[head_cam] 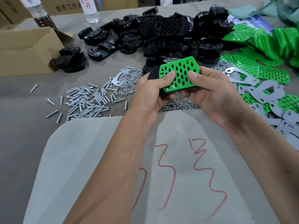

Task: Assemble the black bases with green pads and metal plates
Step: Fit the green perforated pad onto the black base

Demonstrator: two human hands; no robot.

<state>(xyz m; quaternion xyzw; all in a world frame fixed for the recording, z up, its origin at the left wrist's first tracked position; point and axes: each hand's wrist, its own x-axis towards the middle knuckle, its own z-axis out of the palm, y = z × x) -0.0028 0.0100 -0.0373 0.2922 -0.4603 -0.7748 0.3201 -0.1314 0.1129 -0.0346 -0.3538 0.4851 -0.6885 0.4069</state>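
Both hands hold one black base (152, 76) above the bench's (24, 126) middle, a perforated green pad (178, 73) seemingly seated on it. Left hand (150, 97) and right hand (212, 96) curl around its ends, thumbs pressing the pad.

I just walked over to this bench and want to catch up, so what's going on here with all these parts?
A person is putting small parts together by hand. Both hands, the left hand and the right hand, hold a black base above the table, thumbs pressing a perforated green pad onto it. Spread around are more black bases, loose green pads, grey metal plates, bolts and nuts. No plate is on the held piece as far as shows.
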